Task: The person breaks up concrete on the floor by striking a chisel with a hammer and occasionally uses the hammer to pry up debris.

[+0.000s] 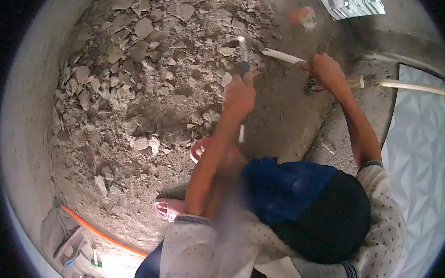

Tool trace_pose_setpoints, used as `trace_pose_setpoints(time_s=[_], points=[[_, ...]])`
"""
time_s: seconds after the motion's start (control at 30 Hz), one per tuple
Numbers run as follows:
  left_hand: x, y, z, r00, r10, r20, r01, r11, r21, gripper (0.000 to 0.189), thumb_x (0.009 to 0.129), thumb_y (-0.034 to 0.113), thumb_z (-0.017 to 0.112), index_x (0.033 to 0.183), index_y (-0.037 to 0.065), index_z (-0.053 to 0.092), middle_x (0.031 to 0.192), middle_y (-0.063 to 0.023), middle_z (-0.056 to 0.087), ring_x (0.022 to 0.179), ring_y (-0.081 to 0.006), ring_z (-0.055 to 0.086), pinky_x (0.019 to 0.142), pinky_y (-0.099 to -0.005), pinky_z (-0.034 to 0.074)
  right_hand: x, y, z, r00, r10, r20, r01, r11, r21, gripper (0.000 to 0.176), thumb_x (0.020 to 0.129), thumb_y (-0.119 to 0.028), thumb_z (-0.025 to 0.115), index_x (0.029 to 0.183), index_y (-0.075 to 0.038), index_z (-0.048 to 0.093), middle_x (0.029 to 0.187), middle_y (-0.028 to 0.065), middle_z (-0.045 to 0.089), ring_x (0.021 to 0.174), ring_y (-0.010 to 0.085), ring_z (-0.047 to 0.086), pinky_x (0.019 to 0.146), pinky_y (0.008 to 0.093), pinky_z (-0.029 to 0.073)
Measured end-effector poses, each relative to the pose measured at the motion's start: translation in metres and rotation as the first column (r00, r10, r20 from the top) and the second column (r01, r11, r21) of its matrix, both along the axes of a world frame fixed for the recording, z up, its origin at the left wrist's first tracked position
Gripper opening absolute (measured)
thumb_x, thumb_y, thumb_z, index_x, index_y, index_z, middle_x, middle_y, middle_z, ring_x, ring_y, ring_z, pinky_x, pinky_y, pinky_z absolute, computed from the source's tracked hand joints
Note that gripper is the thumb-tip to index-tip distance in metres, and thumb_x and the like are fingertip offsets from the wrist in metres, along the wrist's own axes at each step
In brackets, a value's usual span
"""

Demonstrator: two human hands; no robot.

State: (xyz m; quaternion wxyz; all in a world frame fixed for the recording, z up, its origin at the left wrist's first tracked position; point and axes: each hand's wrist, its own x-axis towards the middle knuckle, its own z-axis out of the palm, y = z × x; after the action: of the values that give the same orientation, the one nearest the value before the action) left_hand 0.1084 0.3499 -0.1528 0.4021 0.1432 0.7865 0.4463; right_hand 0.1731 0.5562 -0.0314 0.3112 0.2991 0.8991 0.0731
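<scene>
My left hand (239, 93) is wrapped round the dark grip of a hammer-like tool (244, 53); its bright metal top points up the view, over the rubble. My right hand (325, 71) is closed round a pale rod (284, 56), which slants up and left with its tip a little right of the tool. The rod's exact kind is unclear. Rubble and broken chips (145, 82) cover the ground to the left of both hands.
Pink sandals (170, 209) are on my feet. A pale wooden piece (356, 82) lies under my right wrist. White patterned panel (419, 155) stands right, striped stack (350, 0) top right. An orange hose (102, 234) runs lower left. A blurred orange object (300, 16) lies near the top.
</scene>
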Motion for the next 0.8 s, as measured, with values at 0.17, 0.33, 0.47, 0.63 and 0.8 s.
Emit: trace_pose_setpoints(time_s=[0.17, 0.33, 0.47, 0.63, 0.8], points=[[0.004, 0.007, 0.019, 0.998, -0.008, -0.067, 0.013, 0.998, 0.069, 0.029, 0.09, 0.025, 0.045, 0.093, -0.004, 0.049, 0.086, -0.0296, 0.058, 0.08, -0.0477, 0.056, 0.073, -0.0524, 0.044, 0.021, 0.004, -0.004, 0.982, 0.054, -0.181, -0.052, 0.999, 0.012, 0.047, 0.085, -0.044, 0.056, 0.077, 0.003, 0.059, 0.078, 0.025, 0.059, 0.076, 0.0449, 0.057, 0.065, 0.05, 0.045], [-0.033, -0.025, -0.008, 0.911, -0.396, -0.111, 0.403, 0.914, 0.047, 0.047, 0.092, 0.04, 0.04, 0.1, -0.005, 0.054, 0.085, -0.0275, 0.059, 0.082, -0.044, 0.057, 0.075, -0.0485, 0.044, 0.054, -0.003, -0.015, 0.969, -0.085, -0.233, 0.084, 0.996, -0.015, 0.047, 0.088, -0.041, 0.053, 0.076, 0.004, 0.058, 0.076, 0.0263, 0.058, 0.074, 0.0449, 0.056, 0.065, 0.05, 0.044], [-0.017, -0.067, -0.045, 0.921, -0.384, -0.063, 0.384, 0.923, -0.006, 0.048, 0.09, 0.043, 0.043, 0.095, -0.002, 0.059, 0.081, -0.025, 0.061, 0.078, -0.0388, 0.06, 0.069, -0.045, 0.045, 0.12, -0.031, -0.051, 0.872, -0.276, -0.404, 0.224, 0.959, -0.172, 0.045, 0.091, -0.039, 0.051, 0.078, 0.004, 0.058, 0.065, 0.0243, 0.051, 0.06, 0.0343, 0.054, 0.058, 0.0447, 0.041], [-0.063, -0.11, -0.019, 0.907, -0.409, -0.105, 0.406, 0.913, -0.043, 0.051, 0.086, 0.046, 0.049, 0.08, -0.004, 0.06, 0.067, -0.0197, 0.06, 0.058, -0.0301, 0.06, 0.056, -0.0403, 0.045, 0.138, -0.079, -0.059, 0.811, -0.398, -0.429, 0.246, 0.897, -0.367, 0.046, 0.092, -0.04, 0.049, 0.082, 0.004, 0.058, 0.059, 0.0164, 0.044, 0.053, 0.0208, 0.043, 0.053, 0.0377, 0.038], [-0.078, -0.127, 0.002, 0.948, -0.248, 0.202, 0.274, 0.955, -0.114, 0.049, 0.089, 0.047, 0.048, 0.068, 0.003, 0.051, 0.053, -0.0062, 0.049, 0.042, -0.0174, 0.049, 0.044, -0.033, 0.038, 0.12, -0.077, -0.064, 0.554, -0.685, -0.473, 0.529, 0.728, -0.436, 0.045, 0.092, -0.042, 0.047, 0.087, 0.0, 0.063, 0.068, 0.0168, 0.057, 0.064, 0.0245, 0.054, 0.061, 0.038, 0.044]])
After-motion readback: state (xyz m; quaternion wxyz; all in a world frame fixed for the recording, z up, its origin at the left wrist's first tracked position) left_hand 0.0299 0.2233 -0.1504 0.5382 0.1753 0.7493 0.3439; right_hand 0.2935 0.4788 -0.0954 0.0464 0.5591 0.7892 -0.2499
